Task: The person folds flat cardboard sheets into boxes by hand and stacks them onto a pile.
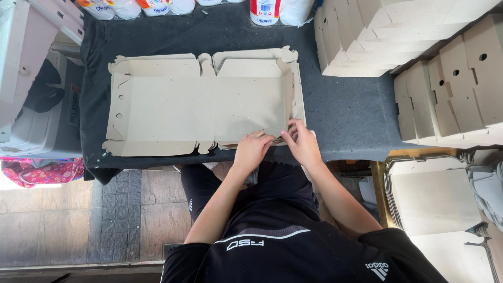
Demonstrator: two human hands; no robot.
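A flat brown cardboard box blank [173,105] lies on a dark cloth-covered table [346,115], its right half partly folded up into walls. My left hand [252,149] presses on the blank's near edge at the right half. Beside it, my right hand [299,140] pinches the near right corner flap of the blank. Both hands touch the cardboard close together at the table's front edge.
Stacks of folded cardboard boxes [450,94] stand at the right and back right. More flat blanks [435,202] lie in a pile at the lower right. Several white packages [264,11] line the back edge. A grey bin [36,120] and a patterned bag [42,172] sit on the left.
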